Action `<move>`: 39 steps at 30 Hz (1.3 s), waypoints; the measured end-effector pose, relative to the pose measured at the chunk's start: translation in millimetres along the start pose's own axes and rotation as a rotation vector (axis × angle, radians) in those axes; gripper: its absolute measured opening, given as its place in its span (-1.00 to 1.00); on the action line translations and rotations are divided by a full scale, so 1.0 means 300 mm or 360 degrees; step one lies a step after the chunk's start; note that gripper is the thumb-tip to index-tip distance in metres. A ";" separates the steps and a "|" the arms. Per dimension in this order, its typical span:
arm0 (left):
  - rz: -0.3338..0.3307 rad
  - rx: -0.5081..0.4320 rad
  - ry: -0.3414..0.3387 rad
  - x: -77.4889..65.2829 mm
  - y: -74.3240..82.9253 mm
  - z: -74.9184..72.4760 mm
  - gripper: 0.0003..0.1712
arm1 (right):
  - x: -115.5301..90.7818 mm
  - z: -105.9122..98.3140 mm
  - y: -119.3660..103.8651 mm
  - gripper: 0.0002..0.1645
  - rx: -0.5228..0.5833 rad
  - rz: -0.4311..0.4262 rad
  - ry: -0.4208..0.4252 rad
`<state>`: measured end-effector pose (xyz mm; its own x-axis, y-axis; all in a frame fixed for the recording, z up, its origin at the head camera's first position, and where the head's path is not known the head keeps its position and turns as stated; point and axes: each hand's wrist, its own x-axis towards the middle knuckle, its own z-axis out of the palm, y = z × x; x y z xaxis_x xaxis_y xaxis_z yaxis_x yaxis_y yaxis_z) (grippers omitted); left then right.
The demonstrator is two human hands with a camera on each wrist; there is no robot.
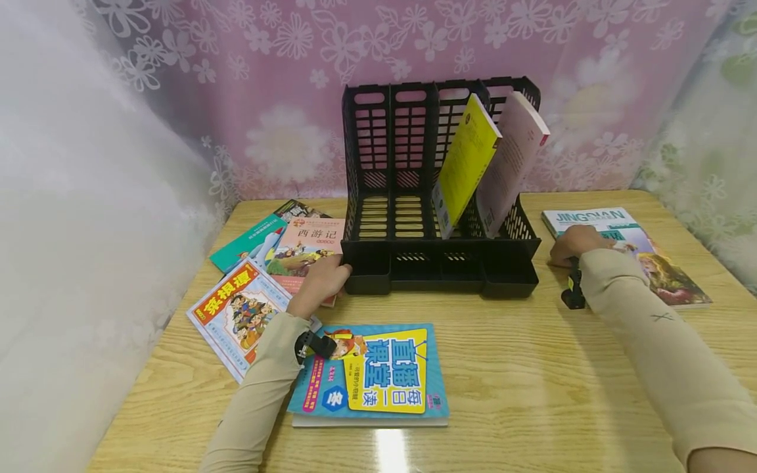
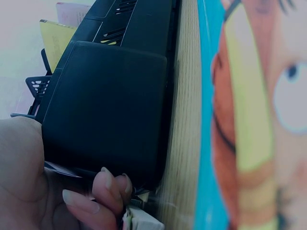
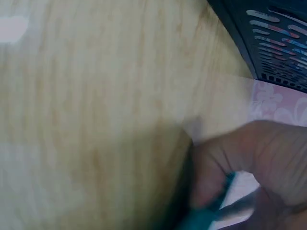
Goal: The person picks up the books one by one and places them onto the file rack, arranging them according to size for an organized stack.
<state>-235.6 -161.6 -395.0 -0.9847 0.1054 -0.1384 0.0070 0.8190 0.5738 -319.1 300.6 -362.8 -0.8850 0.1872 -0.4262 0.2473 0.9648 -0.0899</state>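
My left hand (image 1: 322,282) holds the left front corner of a black file organizer (image 1: 440,266). Its fingers (image 2: 98,199) curl against the organizer's end in the left wrist view, and the thumb's tip is hidden. Close by lies a pink book (image 1: 316,233) with Chinese characters. At the right, my right hand (image 1: 576,243) grips the left edge of a book with "JINGDIAN" on its cover (image 1: 591,217). The right wrist view shows the thumb (image 3: 208,177) on a dark edge with teal beside it, blurred; the other fingers are mostly hidden.
A yellow book (image 1: 467,164) and a pale pink book (image 1: 511,164) lean in the organizer's right slots. A blue book (image 1: 408,401) lies in front. At the left lie an orange-and-white comic-style book (image 1: 236,315) and a teal book (image 1: 245,243). A flowered curtain (image 1: 284,98) hangs behind.
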 end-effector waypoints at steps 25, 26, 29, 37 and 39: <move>-0.0004 0.0012 0.0007 -0.010 -0.009 -0.015 -0.62 | 0.083 0.102 0.057 -0.52 -0.0165 -0.0198 0.0560; -0.0006 0.0010 0.0007 -0.010 -0.011 -0.014 -0.62 | 0.080 0.097 0.057 -0.49 -0.0130 -0.0178 0.0535; -0.0012 -0.0004 0.0004 -0.014 -0.012 -0.009 -0.61 | 0.065 0.087 0.066 -0.45 -0.0002 -0.0165 0.0554; 0.0013 -0.0026 0.0019 -0.009 0.000 -0.003 -0.65 | 0.044 0.079 0.114 -0.52 0.0213 -0.0285 0.0834; 0.0017 -0.0024 0.0012 -0.008 0.003 -0.002 -0.65 | 0.044 0.081 0.124 -0.50 0.0259 -0.0330 0.0894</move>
<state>-233.3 -161.6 -393.7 -0.9860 0.1096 -0.1260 0.0149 0.8092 0.5874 -312.0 334.5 -393.7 -0.9826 0.1103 0.1495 0.0658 0.9592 -0.2749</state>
